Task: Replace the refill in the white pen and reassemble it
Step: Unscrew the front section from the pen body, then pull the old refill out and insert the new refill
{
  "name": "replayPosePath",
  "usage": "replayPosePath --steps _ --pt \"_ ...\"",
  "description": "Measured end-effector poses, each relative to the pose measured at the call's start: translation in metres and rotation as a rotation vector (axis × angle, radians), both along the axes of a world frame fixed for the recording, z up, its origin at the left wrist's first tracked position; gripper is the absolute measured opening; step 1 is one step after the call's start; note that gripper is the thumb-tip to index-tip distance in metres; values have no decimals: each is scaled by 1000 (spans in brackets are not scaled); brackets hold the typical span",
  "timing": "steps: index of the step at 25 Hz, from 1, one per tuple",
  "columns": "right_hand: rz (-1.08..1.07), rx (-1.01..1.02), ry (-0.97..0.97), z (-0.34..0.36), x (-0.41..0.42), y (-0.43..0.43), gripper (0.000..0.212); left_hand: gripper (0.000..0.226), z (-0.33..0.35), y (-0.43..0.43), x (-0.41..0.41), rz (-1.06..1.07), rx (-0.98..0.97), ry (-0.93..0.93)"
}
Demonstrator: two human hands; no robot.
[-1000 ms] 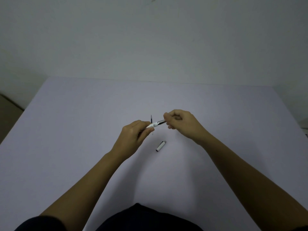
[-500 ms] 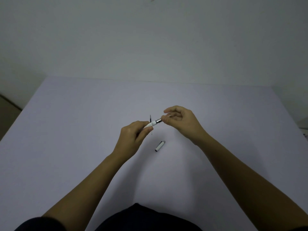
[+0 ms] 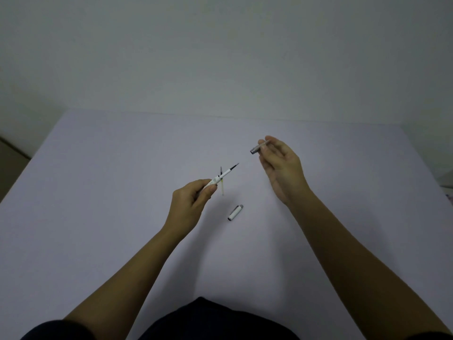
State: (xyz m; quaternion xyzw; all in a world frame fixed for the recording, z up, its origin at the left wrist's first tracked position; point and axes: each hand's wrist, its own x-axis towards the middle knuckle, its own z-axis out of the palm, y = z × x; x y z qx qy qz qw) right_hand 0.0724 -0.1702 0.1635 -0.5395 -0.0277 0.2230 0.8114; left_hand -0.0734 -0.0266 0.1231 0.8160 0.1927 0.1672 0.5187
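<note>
My left hand grips the white pen barrel, with its refill sticking out bare toward the upper right. My right hand is up and to the right, apart from the barrel, pinching the grey transparent grip section between thumb and fingers. A second refill with a dark tip and a yellowish end lies on the table just behind the barrel's open end. The white cap lies on the table between my hands, nearer to me.
The pale lilac table ends at a plain wall behind. Its left edge drops to a brownish floor. My dark clothing shows at the bottom of the view.
My right hand has pulled the grip section off the pen and moved it away to the upper right. The refill in the barrel now shows bare. My left hand has kept its hold.
</note>
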Motion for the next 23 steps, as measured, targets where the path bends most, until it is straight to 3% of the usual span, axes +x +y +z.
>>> replayPosePath --steps 2,6,9,17,23 --pt "-71 -114 26 -26 5 0 15 13 0 1 -1 18 -24 8" --pt "-104 -606 130 -113 -15 -1 28 12 -6 3 2 60 -57 30" --pt "-93 -839 204 -158 -36 0 25 12 -13 6 5 101 -65 65" --pt "-100 -978 151 -184 -44 11 26 13 -24 11 12 123 -77 111" --pt "-141 -972 96 -165 -35 9 31 13 -28 7 16 119 -75 131"
